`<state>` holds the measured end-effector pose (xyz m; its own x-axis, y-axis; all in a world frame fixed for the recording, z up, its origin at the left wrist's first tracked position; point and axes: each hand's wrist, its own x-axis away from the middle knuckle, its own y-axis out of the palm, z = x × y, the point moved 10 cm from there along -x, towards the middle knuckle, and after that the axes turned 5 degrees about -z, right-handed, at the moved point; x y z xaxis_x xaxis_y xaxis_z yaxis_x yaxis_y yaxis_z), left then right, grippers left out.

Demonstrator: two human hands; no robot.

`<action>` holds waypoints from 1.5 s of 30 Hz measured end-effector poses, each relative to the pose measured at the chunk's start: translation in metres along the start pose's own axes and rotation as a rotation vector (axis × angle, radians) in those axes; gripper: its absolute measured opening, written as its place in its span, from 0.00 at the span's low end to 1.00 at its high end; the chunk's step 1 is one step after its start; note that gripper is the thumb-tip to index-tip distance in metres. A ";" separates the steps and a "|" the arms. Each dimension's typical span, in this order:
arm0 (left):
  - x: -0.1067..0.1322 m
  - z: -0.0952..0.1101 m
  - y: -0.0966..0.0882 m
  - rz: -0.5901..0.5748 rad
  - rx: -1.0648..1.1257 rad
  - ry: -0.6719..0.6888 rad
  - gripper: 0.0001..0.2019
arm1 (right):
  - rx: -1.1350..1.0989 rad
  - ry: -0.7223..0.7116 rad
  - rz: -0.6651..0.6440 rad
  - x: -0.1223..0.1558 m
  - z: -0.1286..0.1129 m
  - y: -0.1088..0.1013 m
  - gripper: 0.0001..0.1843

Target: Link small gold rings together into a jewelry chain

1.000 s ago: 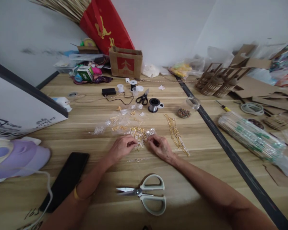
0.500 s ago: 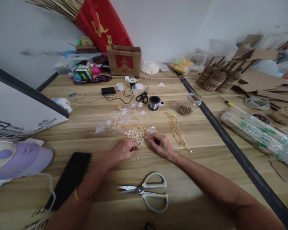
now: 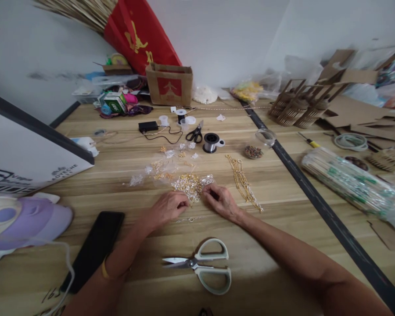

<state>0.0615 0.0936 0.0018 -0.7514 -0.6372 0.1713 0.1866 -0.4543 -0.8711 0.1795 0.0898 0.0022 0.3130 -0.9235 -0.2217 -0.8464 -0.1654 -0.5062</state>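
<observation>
A pile of small gold and silver beads (image 3: 188, 184) lies on the wooden table between and just beyond my hands. My left hand (image 3: 171, 205) is closed, its fingertips pressed together at the near left edge of the pile; whatever it pinches is too small to make out. On the pile's right side my right hand (image 3: 220, 202) is curled in a pinch beside a small clear bag of rings (image 3: 207, 179), its fingertips partly hidden. A thin silver chain with a ring (image 3: 191, 219) lies flat just below my hands. White-handled scissors (image 3: 197, 264) rest slightly open nearer to me.
Gold chains (image 3: 242, 182) lie right of my right hand. Farther back stand a wire spool (image 3: 211, 142), black scissors (image 3: 195, 133) and a dish of brown beads (image 3: 253, 152). A black phone (image 3: 94, 250) lies by my left forearm. Wrapped sticks (image 3: 349, 184) are at right.
The view has shifted very slightly. Both hands stay almost where they were, fingers still curled beside the bead pile.
</observation>
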 end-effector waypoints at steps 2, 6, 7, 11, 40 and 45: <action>0.000 -0.004 -0.003 0.025 0.043 -0.024 0.07 | -0.008 -0.003 -0.002 0.000 0.000 0.000 0.07; 0.000 -0.012 -0.007 0.118 0.101 -0.059 0.06 | -0.018 -0.002 -0.002 -0.001 -0.002 -0.001 0.06; 0.000 -0.015 -0.009 0.151 0.107 -0.074 0.05 | -0.022 -0.001 -0.001 -0.001 -0.002 -0.001 0.06; 0.003 -0.024 -0.018 0.279 0.123 -0.142 0.04 | -0.038 0.008 -0.004 -0.001 -0.002 -0.001 0.07; -0.001 0.005 -0.009 0.343 -0.161 -0.016 0.08 | -0.027 0.021 -0.024 -0.001 -0.002 0.001 0.08; -0.001 0.009 -0.009 0.358 -0.160 0.024 0.08 | -0.017 0.022 -0.021 -0.001 -0.002 0.001 0.08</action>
<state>0.0665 0.0928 0.0137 -0.6717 -0.7222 -0.1652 0.3395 -0.1019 -0.9351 0.1770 0.0899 0.0036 0.3214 -0.9271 -0.1927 -0.8472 -0.1906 -0.4960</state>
